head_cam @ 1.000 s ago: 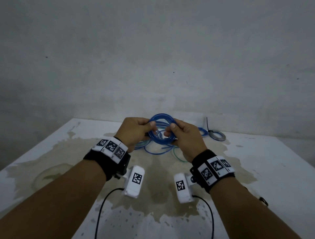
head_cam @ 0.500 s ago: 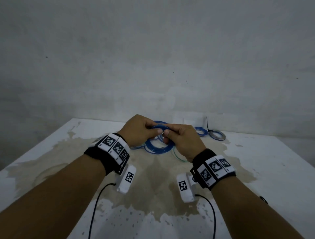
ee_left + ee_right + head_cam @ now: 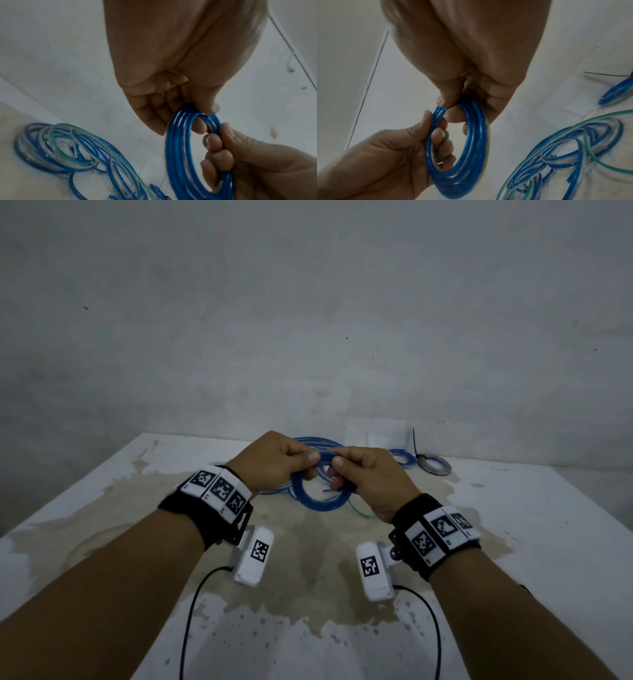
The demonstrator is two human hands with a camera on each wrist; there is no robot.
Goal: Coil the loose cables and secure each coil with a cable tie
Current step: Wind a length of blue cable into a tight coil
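Both hands hold a small blue cable coil (image 3: pixel 318 501) above the table. My left hand (image 3: pixel 305 465) pinches its top rim between thumb and fingers, and my right hand (image 3: pixel 337 474) grips the same rim just beside it. A short cable end pokes into the ring. In the left wrist view the coil (image 3: pixel 178 148) hangs from my left hand (image 3: pixel 204 108), with the right hand's fingers (image 3: pixel 216 155) curled through the ring. The right wrist view shows the coil (image 3: pixel 471 135) the same way, the left hand (image 3: pixel 426 135) gripping its left side.
A tangle of loose blue, clear and green cables (image 3: pixel 77 148) lies on the stained white table (image 3: pixel 513 542) behind the hands. At the back right lie a small blue coil (image 3: pixel 402 458) and a grey coil (image 3: pixel 435 465) with a black cable tie (image 3: pixel 415 441). A wall rises behind the table.
The coil has dropped from upright between the hands to hanging below them. Both hands have come together at its top rim and moved slightly nearer.
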